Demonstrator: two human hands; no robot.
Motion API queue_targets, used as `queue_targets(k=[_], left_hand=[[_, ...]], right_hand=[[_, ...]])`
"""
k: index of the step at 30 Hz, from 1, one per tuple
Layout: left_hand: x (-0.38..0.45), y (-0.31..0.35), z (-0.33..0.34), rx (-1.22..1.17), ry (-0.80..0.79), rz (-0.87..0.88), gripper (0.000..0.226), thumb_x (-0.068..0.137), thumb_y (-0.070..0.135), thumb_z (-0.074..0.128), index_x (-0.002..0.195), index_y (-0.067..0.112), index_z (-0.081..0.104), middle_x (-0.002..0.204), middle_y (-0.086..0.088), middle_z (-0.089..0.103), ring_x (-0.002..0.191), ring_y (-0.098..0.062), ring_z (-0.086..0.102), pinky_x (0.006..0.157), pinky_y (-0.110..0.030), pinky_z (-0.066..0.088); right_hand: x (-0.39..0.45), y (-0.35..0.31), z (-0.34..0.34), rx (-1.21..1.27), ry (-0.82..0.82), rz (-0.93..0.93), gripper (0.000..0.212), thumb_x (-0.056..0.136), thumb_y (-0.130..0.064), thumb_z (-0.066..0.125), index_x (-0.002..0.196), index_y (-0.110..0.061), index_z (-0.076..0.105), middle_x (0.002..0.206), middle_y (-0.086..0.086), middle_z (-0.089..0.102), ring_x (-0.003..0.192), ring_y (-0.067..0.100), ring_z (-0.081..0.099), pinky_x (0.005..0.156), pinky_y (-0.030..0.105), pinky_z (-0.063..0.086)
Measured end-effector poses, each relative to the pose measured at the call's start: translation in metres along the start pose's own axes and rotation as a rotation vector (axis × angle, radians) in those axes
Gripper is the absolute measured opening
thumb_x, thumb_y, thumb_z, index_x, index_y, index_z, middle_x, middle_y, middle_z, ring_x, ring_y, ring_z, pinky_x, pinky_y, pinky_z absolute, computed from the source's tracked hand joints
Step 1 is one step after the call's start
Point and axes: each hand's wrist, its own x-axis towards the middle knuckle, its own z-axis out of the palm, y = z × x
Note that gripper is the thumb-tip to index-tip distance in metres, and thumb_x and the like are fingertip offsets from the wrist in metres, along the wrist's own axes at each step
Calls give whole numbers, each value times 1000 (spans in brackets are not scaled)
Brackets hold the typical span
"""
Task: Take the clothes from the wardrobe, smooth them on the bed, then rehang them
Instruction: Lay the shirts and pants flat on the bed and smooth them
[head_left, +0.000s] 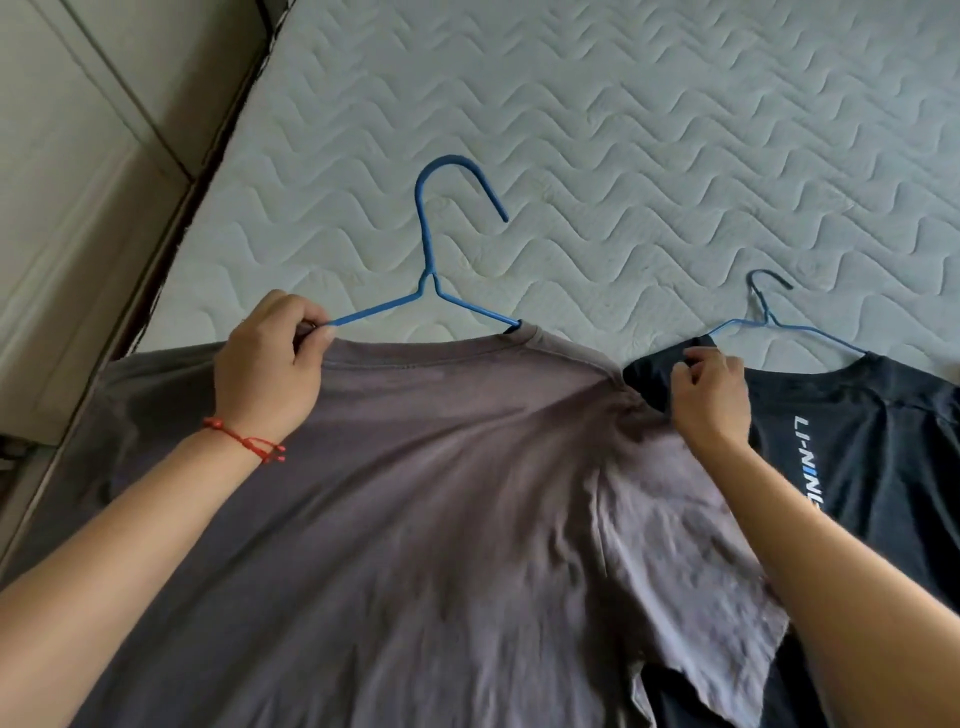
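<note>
A grey T-shirt (441, 493) lies spread flat on the bed (623, 130). A blue wire hanger (427, 249) sticks out of its neck, with the right arm inside the collar and the left arm bare. My left hand (270, 369) grips that bare left arm at the collar's left edge. My right hand (711, 400) has curled fingers pinching fabric at the grey shirt's right shoulder, where it meets a black T-shirt (878, 467). The black shirt lies to the right on its own blue hanger (763, 306).
The pale quilted mattress stretches away beyond both shirts. A dark bed edge (208, 171) runs diagonally on the left, with light panelled doors (78, 182) behind it. The grey shirt's right sleeve overlaps the black shirt.
</note>
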Motion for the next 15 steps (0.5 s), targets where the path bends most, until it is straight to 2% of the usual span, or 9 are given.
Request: queue_targets(k=[2,3,5,8,9,12,15], left_hand=[[-3,0,1,-8,-2,-26,8,84,3,59,88,-4,60,89,-20,61,79,-26,56,71,-30,40],[-4,0,1,-16,-4,-36,8,84,3,58,88,-4,60,90,-20,61,79,-21,53,72,-29,40],[-6,-1,3,-26,-4,-49,8,84,3,58,88,-4,61,91,-19,61,80,-16,49,72,-27,38],[-1,-3,5,-28,-3,-56,9,85,4,58,89,-3,61,92,-19,62,80,-16,49,72,-26,38],[1,-4,6,-24,-2,-59,9,85,5,58,89,-2,61,92,-19,62,80,-16,49,72,-27,39],[4,-5,5,-16,-12,-62,9,85,6,58,89,-2,60,91,-18,62,79,-19,51,72,-27,39],[2,-5,3,-29,-34,-73,10,85,7,58,90,-2,61,93,-18,63,80,-18,51,73,-26,39]], right_hand=[[22,-3,17,0,-102,92,22,85,-27,45,93,-9,55,101,20,53,98,36,55,74,34,37],[29,-2,24,14,-111,150,25,82,-29,44,88,-6,52,100,20,55,96,37,56,73,33,36],[36,-4,34,27,-87,263,40,85,-32,45,100,4,54,114,24,57,104,39,56,80,38,42],[38,-13,34,-23,-104,327,66,83,-52,49,120,3,52,124,25,53,113,40,51,90,41,43],[37,-17,33,-31,-109,334,67,83,-53,50,121,2,52,125,24,53,114,40,51,90,41,43],[37,-19,29,-65,-105,324,51,87,-37,50,120,2,52,125,24,54,113,41,52,90,40,43],[32,-24,20,-71,-125,322,47,89,-28,48,123,4,48,127,24,53,115,41,51,91,40,42]])
